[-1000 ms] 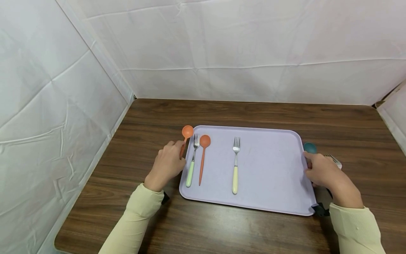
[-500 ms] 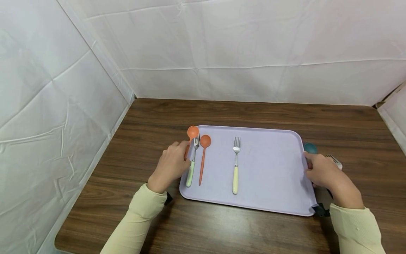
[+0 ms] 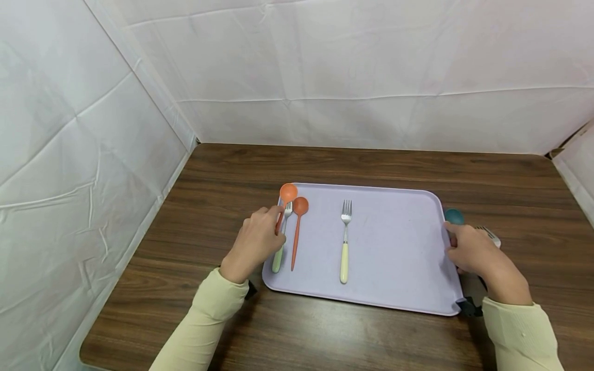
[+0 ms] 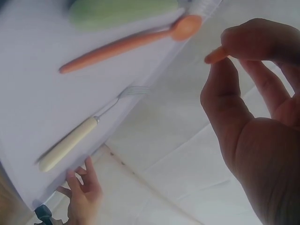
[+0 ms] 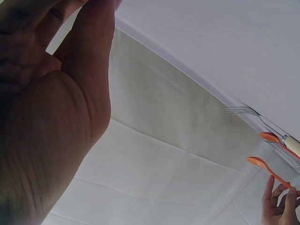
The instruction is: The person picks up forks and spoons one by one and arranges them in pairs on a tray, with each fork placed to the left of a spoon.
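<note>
My left hand pinches an orange spoon between thumb and finger, its bowl over the far left corner of the lilac tray. In the left wrist view only a short piece of this spoon shows. Just below the hand, a green-handled fork lies on the tray beside a darker orange spoon. Farther right on it is a cream-handled fork. My right hand touches the tray's right rim with finger and thumb apart; some of its fingers are hidden.
By the right hand lie a teal spoon, its handle hidden, and a partly covered fork. The tray rests on a dark wooden table. White sheeting stands behind the table and along its sides.
The left hand has carried the orange spoon a little to the right, from outside the tray's left edge to above its far left corner. The right hand stays where it was.
</note>
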